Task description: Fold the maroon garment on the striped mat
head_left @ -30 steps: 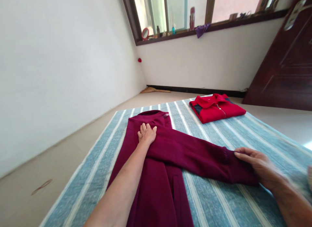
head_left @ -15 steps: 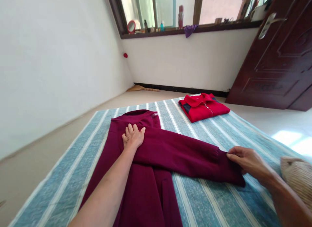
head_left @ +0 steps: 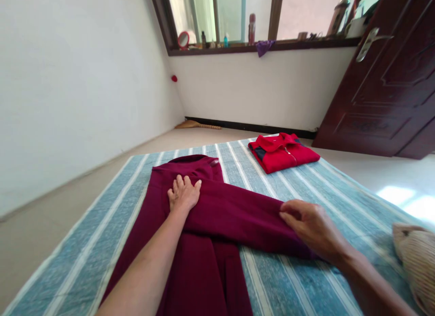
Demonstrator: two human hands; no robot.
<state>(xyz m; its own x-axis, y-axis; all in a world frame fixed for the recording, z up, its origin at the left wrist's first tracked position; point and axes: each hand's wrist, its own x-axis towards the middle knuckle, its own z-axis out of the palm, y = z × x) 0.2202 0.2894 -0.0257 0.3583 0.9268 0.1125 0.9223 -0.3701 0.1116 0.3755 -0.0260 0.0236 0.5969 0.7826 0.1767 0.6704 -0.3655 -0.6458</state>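
A maroon jacket (head_left: pixel 210 266) lies half folded on the bed, its collar at the far end. One sleeve (head_left: pixel 234 209) stretches across it to the right. My left hand (head_left: pixel 184 192) rests flat near the shoulder end of that sleeve, fingers spread, pressing on the cloth. My right hand (head_left: pixel 311 223) is at the sleeve's outer part, thumb and forefinger pinched at its upper edge. The cuff end is partly hidden behind my right hand and wrist.
A folded red jacket (head_left: pixel 285 153) lies at the bed's far edge, on a blue-and-white striped sheet (head_left: pixel 112 207). A beige knitted item (head_left: pixel 416 261) sits at the right. Beyond are a broom (head_left: pixel 197 124) on the floor, a windowsill with small items, and a dark red door (head_left: pixel 384 94).
My right hand has moved left along the sleeve, from the cuff to farther up its upper edge. My left hand stays in place on the jacket.
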